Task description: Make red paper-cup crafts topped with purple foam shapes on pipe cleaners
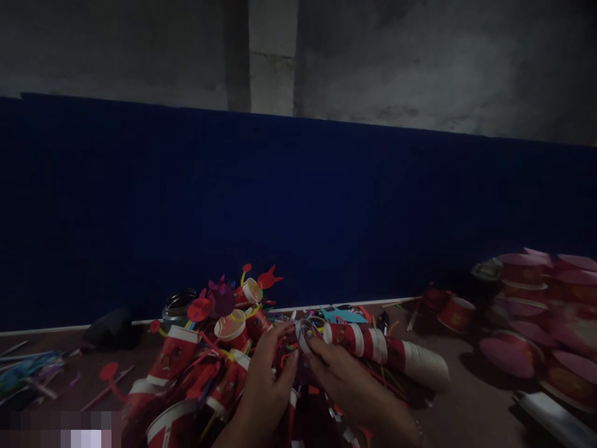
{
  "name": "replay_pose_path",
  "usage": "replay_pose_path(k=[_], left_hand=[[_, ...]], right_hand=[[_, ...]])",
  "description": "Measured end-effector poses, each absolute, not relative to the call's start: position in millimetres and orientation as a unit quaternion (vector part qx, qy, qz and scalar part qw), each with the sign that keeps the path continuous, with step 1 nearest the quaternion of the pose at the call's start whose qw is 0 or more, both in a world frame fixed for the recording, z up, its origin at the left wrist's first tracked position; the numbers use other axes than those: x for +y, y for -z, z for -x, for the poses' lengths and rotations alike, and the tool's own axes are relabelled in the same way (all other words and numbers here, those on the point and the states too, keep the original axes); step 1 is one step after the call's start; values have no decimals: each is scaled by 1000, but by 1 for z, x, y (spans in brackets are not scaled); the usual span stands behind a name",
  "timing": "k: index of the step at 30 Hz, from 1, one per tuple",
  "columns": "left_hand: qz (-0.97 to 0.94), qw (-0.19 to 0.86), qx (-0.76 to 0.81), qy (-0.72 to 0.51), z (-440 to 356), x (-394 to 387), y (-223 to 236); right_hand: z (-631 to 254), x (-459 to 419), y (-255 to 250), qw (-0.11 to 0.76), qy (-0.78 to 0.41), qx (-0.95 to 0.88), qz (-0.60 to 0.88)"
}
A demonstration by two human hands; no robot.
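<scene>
A pale ring that looks like a roll of tape (pixel 303 335) is held between my two hands, low in the middle of the view. My right hand (pixel 342 373) grips its right side with the fingers curled. My left hand (pixel 268 379) is closed at its left edge, thumb and fingertips bent toward it; the exact contact is dim. Just right of the roll lies a row of red paper cups (pixel 364 341), ending in a nested white stack (pixel 426 366). Left of my left hand, red cups (pixel 175 354) with paper shapes and strips are heaped.
A blue wall panel (pixel 298 205) stands behind the dark table (pixel 459 398). Pink-topped red tubs (pixel 522 280) are piled at the right, near a white box-like object (pixel 555 414). A glass jar (pixel 180 305) and a teal paper piece (pixel 342 315) lie at the back.
</scene>
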State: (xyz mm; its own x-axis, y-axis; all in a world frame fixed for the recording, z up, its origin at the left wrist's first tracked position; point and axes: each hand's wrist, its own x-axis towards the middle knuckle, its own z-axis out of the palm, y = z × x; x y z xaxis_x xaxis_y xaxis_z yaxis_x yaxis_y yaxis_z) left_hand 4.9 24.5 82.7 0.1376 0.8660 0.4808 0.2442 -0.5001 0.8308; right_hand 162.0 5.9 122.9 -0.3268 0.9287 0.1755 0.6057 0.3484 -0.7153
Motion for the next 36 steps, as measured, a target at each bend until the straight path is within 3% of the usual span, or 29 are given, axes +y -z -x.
replay_pose_path(k=[4, 8, 19, 25, 29, 32, 36], left_hand=[[-773, 173, 400, -461, -4, 23, -77], [-791, 115, 388, -459, -4, 21, -75], [-738, 182, 412, -502, -5, 24, -78], [-744, 191, 391, -507, -4, 21, -86], [-744, 183, 370, -525, -3, 14, -92], [-738, 177, 357, -544, -2, 9, -94], [-666, 238, 367, -605, 1, 11, -103]], right_hand=[[-160, 10, -116, 298, -243, -775, 501], [-160, 12, -115, 305, -241, -773, 502], [-154, 2, -122, 262, -185, -791, 521], [-150, 1, -122, 285, -156, -798, 508], [-148, 1, -118, 323, -194, -787, 488], [-146, 0, -117, 362, -292, -752, 466], [-147, 3, -125, 421, -394, -682, 450]])
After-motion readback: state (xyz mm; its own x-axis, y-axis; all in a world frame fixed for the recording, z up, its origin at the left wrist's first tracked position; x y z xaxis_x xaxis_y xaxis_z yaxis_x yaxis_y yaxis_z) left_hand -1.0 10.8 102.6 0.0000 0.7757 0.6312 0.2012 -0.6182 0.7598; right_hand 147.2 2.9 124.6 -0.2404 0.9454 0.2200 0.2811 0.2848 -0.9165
